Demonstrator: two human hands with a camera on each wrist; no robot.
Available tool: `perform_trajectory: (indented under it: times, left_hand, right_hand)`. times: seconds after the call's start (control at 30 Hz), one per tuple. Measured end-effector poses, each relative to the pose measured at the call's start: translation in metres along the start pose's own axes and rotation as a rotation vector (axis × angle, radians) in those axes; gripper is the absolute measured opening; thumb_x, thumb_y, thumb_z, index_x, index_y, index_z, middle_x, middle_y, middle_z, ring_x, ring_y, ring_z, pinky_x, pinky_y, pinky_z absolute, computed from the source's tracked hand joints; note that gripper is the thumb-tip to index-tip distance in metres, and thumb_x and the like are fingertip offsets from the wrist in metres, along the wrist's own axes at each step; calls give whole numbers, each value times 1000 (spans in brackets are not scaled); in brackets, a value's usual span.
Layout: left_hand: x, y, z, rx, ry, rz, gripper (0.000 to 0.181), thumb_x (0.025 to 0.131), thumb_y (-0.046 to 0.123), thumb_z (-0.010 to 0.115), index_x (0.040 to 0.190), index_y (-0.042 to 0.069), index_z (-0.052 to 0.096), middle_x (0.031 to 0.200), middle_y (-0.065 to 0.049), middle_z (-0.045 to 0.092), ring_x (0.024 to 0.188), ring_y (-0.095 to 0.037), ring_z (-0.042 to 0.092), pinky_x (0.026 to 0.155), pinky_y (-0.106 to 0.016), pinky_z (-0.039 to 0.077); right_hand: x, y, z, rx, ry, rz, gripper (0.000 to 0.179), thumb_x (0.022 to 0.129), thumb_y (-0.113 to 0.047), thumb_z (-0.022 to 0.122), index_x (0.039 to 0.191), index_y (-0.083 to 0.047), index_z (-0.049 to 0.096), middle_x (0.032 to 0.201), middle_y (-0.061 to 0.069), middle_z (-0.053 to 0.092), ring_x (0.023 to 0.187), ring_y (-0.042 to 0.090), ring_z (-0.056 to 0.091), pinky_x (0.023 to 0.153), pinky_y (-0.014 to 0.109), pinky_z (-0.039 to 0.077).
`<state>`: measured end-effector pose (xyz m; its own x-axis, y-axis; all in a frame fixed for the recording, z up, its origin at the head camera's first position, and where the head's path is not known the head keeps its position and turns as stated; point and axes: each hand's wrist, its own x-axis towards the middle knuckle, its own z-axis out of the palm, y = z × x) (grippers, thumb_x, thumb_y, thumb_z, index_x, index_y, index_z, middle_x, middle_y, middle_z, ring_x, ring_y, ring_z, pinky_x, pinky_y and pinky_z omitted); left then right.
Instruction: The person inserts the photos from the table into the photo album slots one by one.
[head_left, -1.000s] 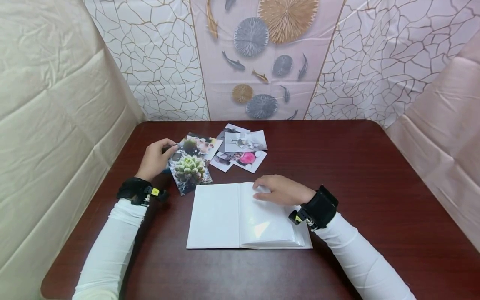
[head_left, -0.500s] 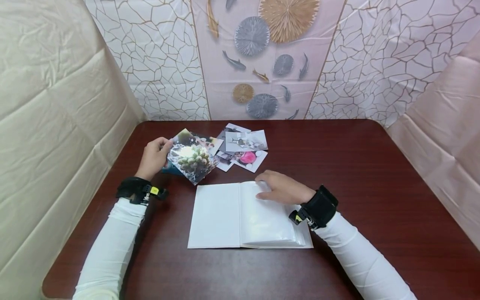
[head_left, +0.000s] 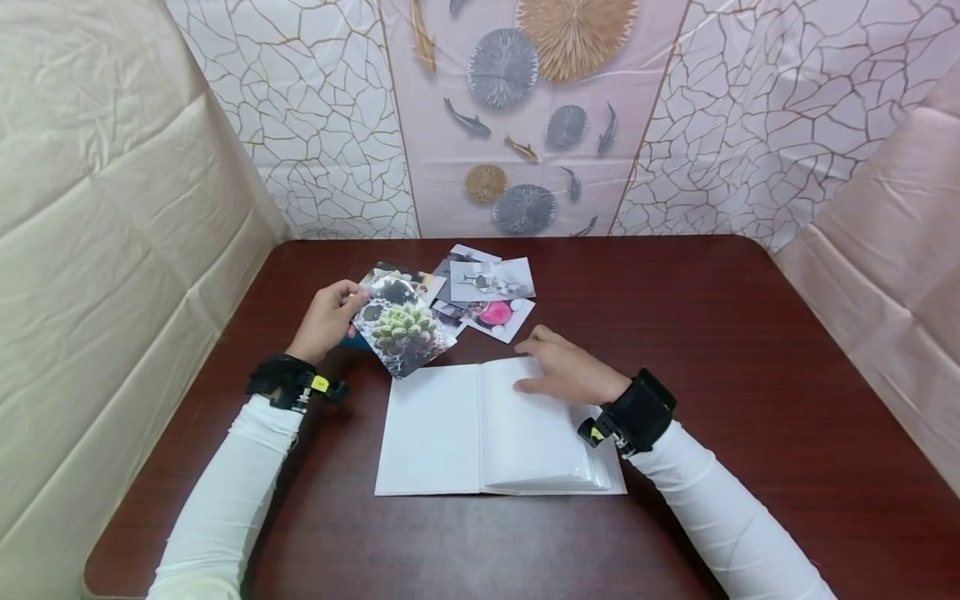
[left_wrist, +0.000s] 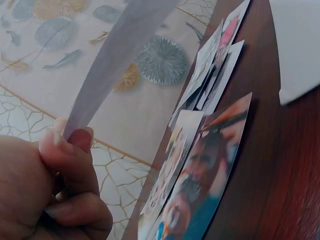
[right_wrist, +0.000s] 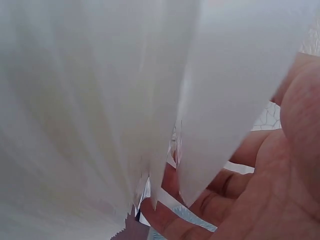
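Note:
Between thumb and fingers, my left hand (head_left: 326, 321) pinches a photo print (head_left: 407, 332) of a green succulent. It is raised at the album's upper left corner. The left wrist view shows this print's pale grey back (left_wrist: 107, 62) standing up from the fingertips. An open white photo album (head_left: 427, 433) lies in front of me, its clear sleeve pages on the right half. At the top of those pages is my right hand (head_left: 566, 371), thumb in front and fingers behind, holding page edges. Up close, the sleeve pages (right_wrist: 225, 90) fan apart and partly cover its fingers.
Beyond the album lies an overlapping pile of prints, with a pale grey one (head_left: 492, 281) on top and a pink-flower print (head_left: 497, 315) below. A print with teal colouring (left_wrist: 200, 175) lies by my left hand. Patterned cloth (head_left: 337, 125) hangs behind the brown table (head_left: 712, 350).
My left hand has lifted the succulent print off the other prints and carried it right towards the album. My right hand's fingers have shifted slightly away from me at the pages' top edge.

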<state>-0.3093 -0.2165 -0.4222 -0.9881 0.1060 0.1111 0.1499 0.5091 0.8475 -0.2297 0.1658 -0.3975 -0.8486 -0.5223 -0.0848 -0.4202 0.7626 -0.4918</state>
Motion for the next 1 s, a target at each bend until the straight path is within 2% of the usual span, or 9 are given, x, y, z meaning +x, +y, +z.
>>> perform_trajectory:
  times: [0.13, 0.27, 0.53, 0.8, 0.87, 1.0]
  left_hand:
    - [0, 1, 6, -19, -32, -5, 30, 105, 33, 56, 118, 7, 60, 66, 1, 47, 54, -21, 57, 50, -29, 42]
    - [2, 0, 12, -59, -73, -17, 29, 104, 28, 59, 122, 6, 59, 70, 1, 55, 59, -26, 60, 55, -32, 51]
    - [1, 1, 21, -96, -150, -54, 34, 103, 18, 61, 134, 7, 55, 87, -3, 64, 66, -17, 65, 63, -29, 55]
    - [-1, 8, 29, -81, -169, -57, 37, 102, 18, 61, 137, 7, 53, 104, -15, 70, 81, -18, 71, 70, -29, 56]
    - [-2, 11, 32, -92, -173, -58, 36, 103, 17, 61, 135, 6, 53, 104, -14, 69, 85, -22, 69, 72, -29, 55]
    - [-4, 17, 38, -139, -176, -62, 27, 104, 18, 59, 128, 5, 55, 95, -9, 66, 79, -29, 58, 66, -31, 49]
  right_hand:
    - [0, 0, 0, 8, 1, 4, 55, 90, -27, 78, 134, 2, 61, 110, 12, 53, 95, 21, 52, 81, 31, 46]
    - [1, 0, 1, 19, 10, -12, 52, 91, -25, 77, 132, 2, 62, 111, 11, 53, 96, 21, 54, 83, 31, 48]
    - [1, -1, -2, 24, 37, -44, 44, 91, -20, 76, 128, 1, 65, 114, 14, 62, 104, 25, 62, 94, 39, 54]
    - [2, 4, -5, 37, 57, -64, 37, 91, -11, 73, 126, 1, 65, 107, 13, 64, 96, 24, 59, 86, 37, 51]
    - [2, 6, -7, 54, 69, -72, 34, 91, -6, 70, 124, 1, 65, 103, 12, 64, 92, 22, 57, 84, 36, 50]
    - [1, 9, -10, 110, 77, -82, 29, 91, 1, 65, 121, 1, 65, 96, 10, 64, 87, 21, 55, 81, 34, 47]
